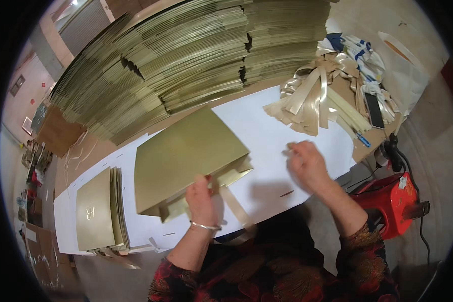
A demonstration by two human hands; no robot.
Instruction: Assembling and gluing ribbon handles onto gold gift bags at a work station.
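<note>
A gold-green paper bag (188, 151) lies on the white sheet (264, 166) before me, its opening towards my body. My left hand (202, 200), with a bangle at the wrist, grips the bag's open edge. Beside that hand a beige satin ribbon (236, 207) hangs from the bag's opening towards the table's near edge. My right hand (305, 162) is raised over the sheet to the right of the bag, fingers curled and slightly blurred; whether something small is between the fingertips I cannot tell. Loose beige ribbons (305, 102) lie fanned out beyond it.
Tall stacks of folded gold-green bags (196, 56) line the table's far side. Several finished-looking bags (94, 211) lie at the left. Glue sticks (349, 105), a blue cutter (363, 139) and a phone (373, 110) are at the right. A red plastic stool (396, 204) stands by the table.
</note>
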